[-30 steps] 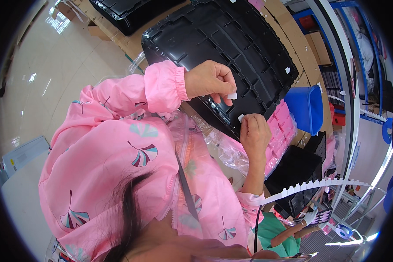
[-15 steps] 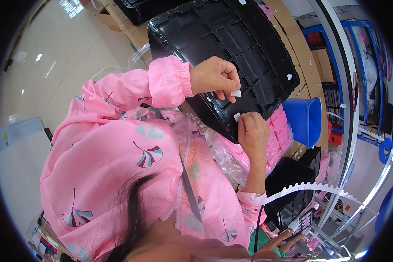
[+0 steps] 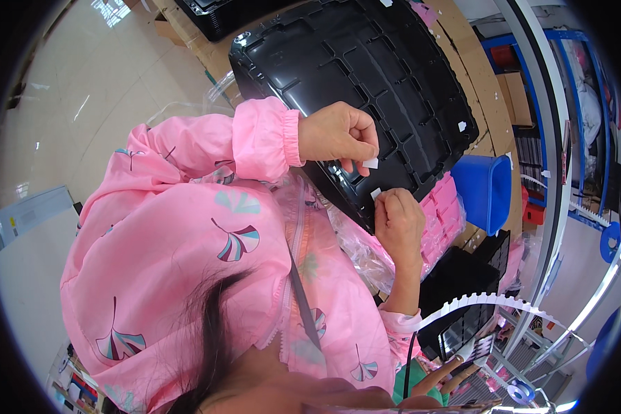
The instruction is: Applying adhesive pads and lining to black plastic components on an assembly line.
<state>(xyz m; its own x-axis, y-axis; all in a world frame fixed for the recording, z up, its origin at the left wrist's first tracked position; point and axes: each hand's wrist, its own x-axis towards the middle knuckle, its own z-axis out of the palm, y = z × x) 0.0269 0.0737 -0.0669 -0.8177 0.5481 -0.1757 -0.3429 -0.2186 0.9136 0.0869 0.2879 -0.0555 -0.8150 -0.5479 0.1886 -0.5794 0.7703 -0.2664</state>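
A large black moulded plastic tray (image 3: 310, 65) with raised ridges lies in front of me. My left hand (image 3: 338, 138) is over its near side, thumb and fingers pinched on a small white sticker-like piece (image 3: 370, 163). By the tray's near right corner is my right hand (image 3: 399, 224), its fingers curled together. Another small white piece (image 3: 375, 194) shows at those fingertips, against the tray; whether it is gripped or stuck down I cannot tell. One more white piece (image 3: 461, 127) sits on the tray's right corner.
Pink packs in clear plastic (image 3: 438, 214) lie beside my right hand, with a blue bin (image 3: 483, 193) beyond. More black trays (image 3: 455, 276) are at the right; another black tray (image 3: 221, 14) is at the far left. A co-worker's hands (image 3: 438, 378) show at lower right. A metal post (image 3: 555, 138) rises at the right.
Both hands have shifted slightly toward me, still closed. The left one keeps its white piece. The tray's near corner also sits slightly closer in the picture.
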